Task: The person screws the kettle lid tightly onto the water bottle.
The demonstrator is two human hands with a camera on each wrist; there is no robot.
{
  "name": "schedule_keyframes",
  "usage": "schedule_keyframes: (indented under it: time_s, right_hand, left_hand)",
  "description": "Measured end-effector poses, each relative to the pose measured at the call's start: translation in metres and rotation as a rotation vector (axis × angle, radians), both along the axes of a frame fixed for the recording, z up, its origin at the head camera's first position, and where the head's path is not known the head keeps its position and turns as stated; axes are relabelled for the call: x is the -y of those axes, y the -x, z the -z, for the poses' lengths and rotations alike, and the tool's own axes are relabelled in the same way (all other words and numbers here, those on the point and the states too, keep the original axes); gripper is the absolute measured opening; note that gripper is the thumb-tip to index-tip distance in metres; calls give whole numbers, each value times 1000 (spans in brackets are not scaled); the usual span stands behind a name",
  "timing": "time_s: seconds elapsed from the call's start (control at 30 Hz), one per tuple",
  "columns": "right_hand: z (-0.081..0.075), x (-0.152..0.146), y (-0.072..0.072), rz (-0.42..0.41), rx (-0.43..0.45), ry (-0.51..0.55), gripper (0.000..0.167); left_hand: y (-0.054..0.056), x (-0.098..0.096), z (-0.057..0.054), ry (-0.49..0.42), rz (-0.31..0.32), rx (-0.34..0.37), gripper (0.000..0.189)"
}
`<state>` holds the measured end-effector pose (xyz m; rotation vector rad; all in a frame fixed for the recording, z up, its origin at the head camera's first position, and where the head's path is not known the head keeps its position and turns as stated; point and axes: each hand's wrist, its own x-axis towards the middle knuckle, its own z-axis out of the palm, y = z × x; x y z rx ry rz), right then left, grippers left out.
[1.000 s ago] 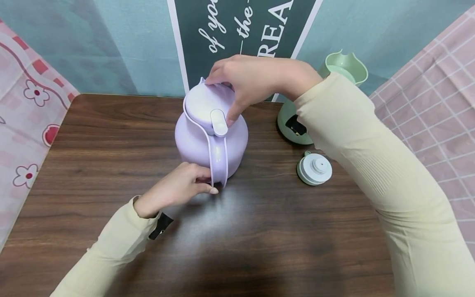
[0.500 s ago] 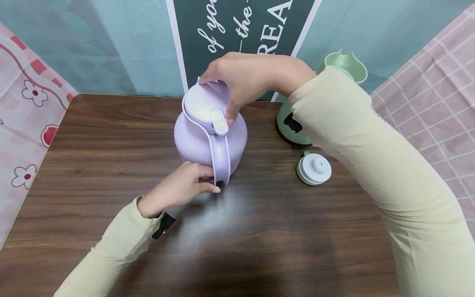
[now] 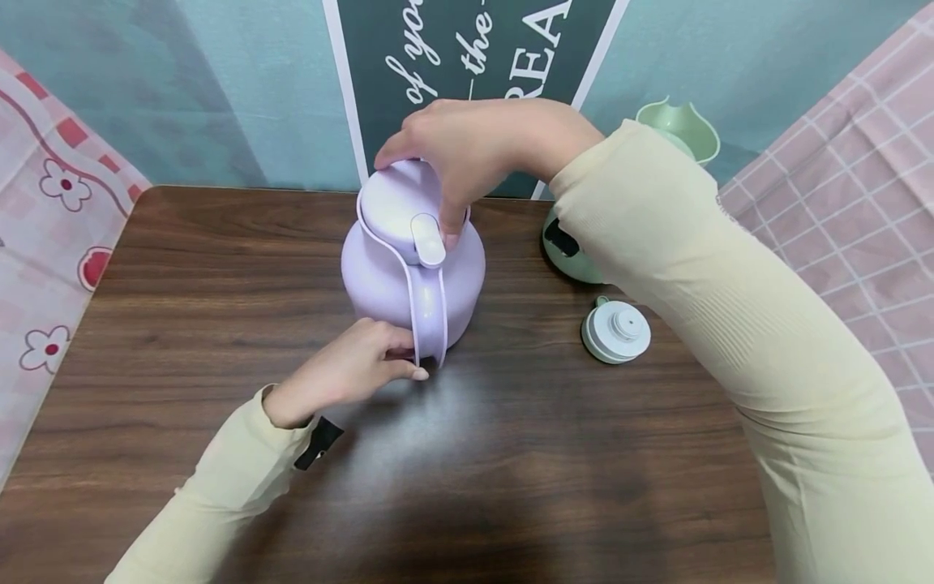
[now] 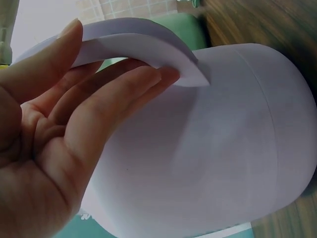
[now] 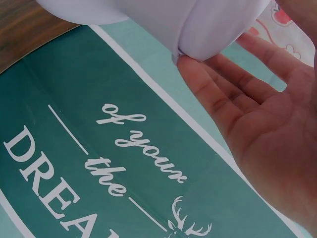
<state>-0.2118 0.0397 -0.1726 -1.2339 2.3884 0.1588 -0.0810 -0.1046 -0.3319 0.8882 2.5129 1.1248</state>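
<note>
A lavender thermal jug [image 3: 379, 280] stands upright near the table's back edge, its handle [image 3: 430, 312] towards the person. My left hand [image 3: 353, 365] grips the lower part of that handle; in the left wrist view, fingers pass through its loop with the thumb on the outer side. From above, my right hand [image 3: 474, 150] holds the jug's round lid [image 3: 400, 199], thumb beside the oblong lever [image 3: 428, 241] and fingers at the far rim by the spout. The right wrist view shows the fingertips of that hand touching the rim [image 5: 195, 54]. The lid sits in the jug's mouth.
A green jug [image 3: 572, 261] without a visible lid stands at the back right, partly behind the right sleeve. In front of it, a white and green stopper-like lid [image 3: 619, 331] lies on the wooden table [image 3: 511, 454]. Hanging cloth [image 3: 277, 89] borders the table's back.
My right hand has shifted left over the lid, its fingers further round the far rim. The left hand keeps its grip on the handle, and the jug has barely moved.
</note>
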Motion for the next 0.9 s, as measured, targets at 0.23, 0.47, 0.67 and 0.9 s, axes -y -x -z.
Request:
schedule_keyframes:
  time_s: [0.23,0.47,0.67,0.9]
  right_hand:
    - [1,2,4,-1,4,-34,91]
    - [3,2,5,-24,-8,8,89]
    - [4,0,4,-23,-6,29,88]
    - [3,0,2,-24,-31,25,84]
  left_hand:
    - [2,4,2,4,19,-12,6]
    - [3,4,3,-2,17,-18,6]
    - [5,5,4,3,-2,-11,9]
    - [5,4,5,-10,5,-11,10]
